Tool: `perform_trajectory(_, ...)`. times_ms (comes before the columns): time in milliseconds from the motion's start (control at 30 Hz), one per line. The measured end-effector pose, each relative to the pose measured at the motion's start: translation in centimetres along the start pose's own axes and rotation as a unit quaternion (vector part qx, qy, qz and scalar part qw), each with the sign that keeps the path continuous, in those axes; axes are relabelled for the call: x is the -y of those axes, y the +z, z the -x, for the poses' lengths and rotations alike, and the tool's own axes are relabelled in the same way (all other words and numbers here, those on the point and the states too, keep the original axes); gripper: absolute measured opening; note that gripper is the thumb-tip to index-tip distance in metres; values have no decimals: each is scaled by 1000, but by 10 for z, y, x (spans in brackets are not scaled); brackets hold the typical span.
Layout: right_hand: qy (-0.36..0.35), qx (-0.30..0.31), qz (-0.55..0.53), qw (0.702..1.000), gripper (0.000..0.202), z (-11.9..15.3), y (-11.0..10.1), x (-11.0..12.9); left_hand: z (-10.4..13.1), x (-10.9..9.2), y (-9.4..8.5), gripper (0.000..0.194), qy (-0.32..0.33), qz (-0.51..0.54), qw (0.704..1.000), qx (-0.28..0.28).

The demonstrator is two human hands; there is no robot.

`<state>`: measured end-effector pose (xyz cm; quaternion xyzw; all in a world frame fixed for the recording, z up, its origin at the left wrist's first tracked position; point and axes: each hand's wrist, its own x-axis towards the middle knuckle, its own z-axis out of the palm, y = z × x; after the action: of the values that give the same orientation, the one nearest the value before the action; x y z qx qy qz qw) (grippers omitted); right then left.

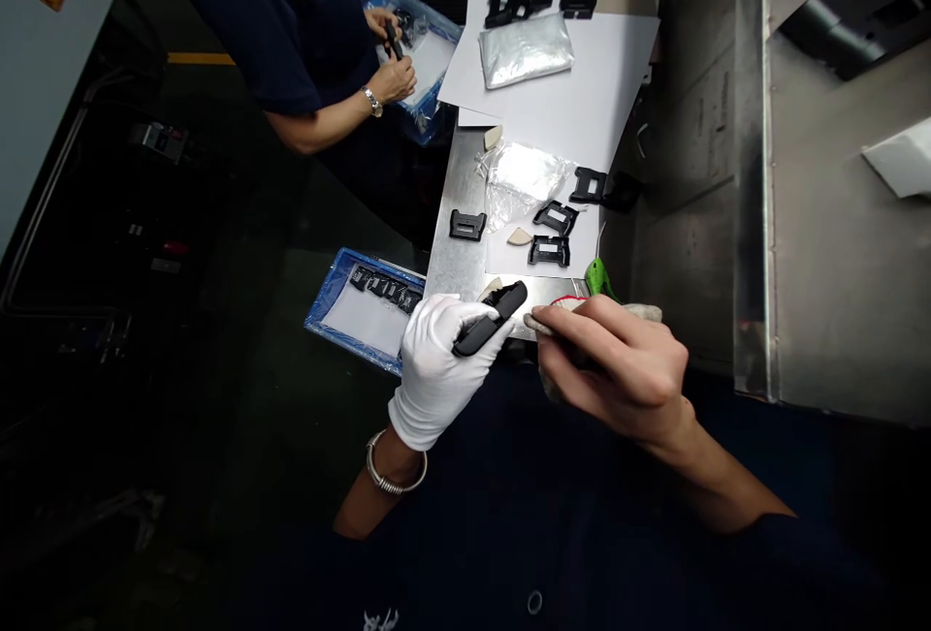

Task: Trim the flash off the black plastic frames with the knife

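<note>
My left hand [436, 360], in a white glove, is closed around a black plastic part [484, 323], which is tilted with one end up to the right. Just right of it, my bare right hand [618, 360] pinches a small greyish-beige piece [536, 322] at its fingertips, apart from the black part. Most of that piece is hidden by the fingers. Behind the right hand lies a pale cloth item [644, 312] with a red edge, largely covered. A green-handled tool [597, 277] is just beyond it.
Several black parts, including a black frame [467, 225], lie on the metal table [455, 175]. Nearby are a beige wedge [519, 236], a clear bag [528, 171] and a wrapped pack [528, 51]. A blue tray [341, 268] holds black parts. A co-worker's hands [393, 78] hold a dark piece.
</note>
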<state>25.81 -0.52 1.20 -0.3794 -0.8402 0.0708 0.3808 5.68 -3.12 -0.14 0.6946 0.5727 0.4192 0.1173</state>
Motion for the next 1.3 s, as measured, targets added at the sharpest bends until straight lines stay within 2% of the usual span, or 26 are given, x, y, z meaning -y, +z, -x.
perform_trajectory(133, 18, 18, -21, 999, 27, -3, -1, 7, 1, 1, 1, 14, 32, -31, 999, -10)
perform_trajectory(267, 33, 20, -23, 999, 20, -8, 1, 13, 2, 2, 1, 12, 80, -109, 991, -21)
perform_trajectory(467, 3, 18, 10, 1000, 13, -16, 4, 15, 3, 0, 3, 9, 122, -143, 982, -31)
perform_trajectory(700, -15, 49, 18, 999, 8, -14, 5, 16, 5, 3, 2, 11, 106, -136, 985, -28)
perform_trajectory(900, -19, 44, 10, 999, 9, -13, 4, 16, 5, 4, 2, 10, 105, -117, 987, -34)
perform_trajectory(1000, -27, 62, -6, 998, 8, -10, 3, 16, 6, 5, 2, 10, 75, -80, 993, -36)
perform_trajectory(1167, -16, 10, -9, 1000, 15, -8, 3, 18, 8, 5, 2, 12, 32, -13, 999, -35)
perform_trajectory(1300, -37, 5, 14, 999, 10, -11, 8, 21, 9, 6, 2, 11, 28, -8, 999, -32)
